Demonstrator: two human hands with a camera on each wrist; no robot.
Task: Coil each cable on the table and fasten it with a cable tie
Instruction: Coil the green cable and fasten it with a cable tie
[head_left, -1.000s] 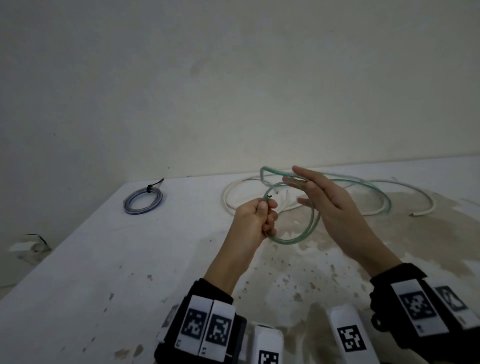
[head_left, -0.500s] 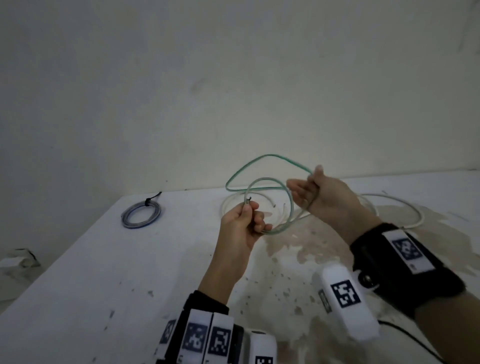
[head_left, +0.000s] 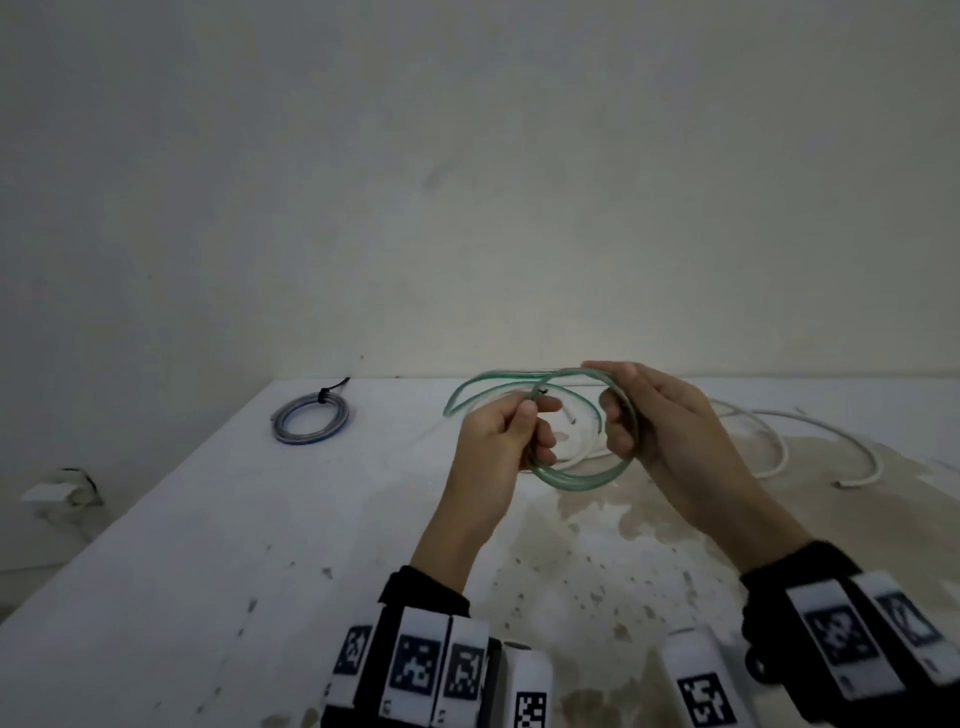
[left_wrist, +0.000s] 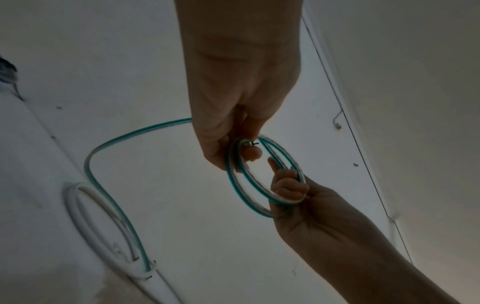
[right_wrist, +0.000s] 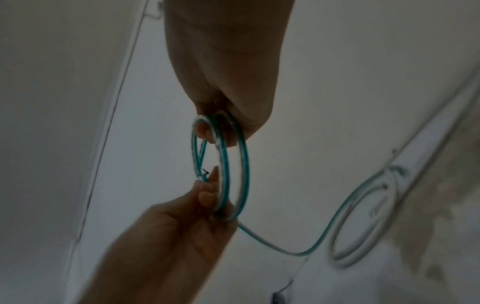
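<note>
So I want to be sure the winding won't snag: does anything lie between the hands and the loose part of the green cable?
Nothing visible blocks it. The left hand and right hand already hold the green cable; its loose tail runs beside the white cable.

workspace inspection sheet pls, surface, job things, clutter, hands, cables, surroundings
Surface: white table, brown stains on its right part.
Job's things: green cable partly coiled, held in the air, its tail trailing left; white cable loose on the table; blue coil already tied with a dark tie.
Clutter: nothing seen.
Grippers: left hand pinches the green cable's end; right hand grips the loops on the far side.
Cables: only the job's three.
Surroundings: bare pale wall; small white fitting low on the left.
</note>
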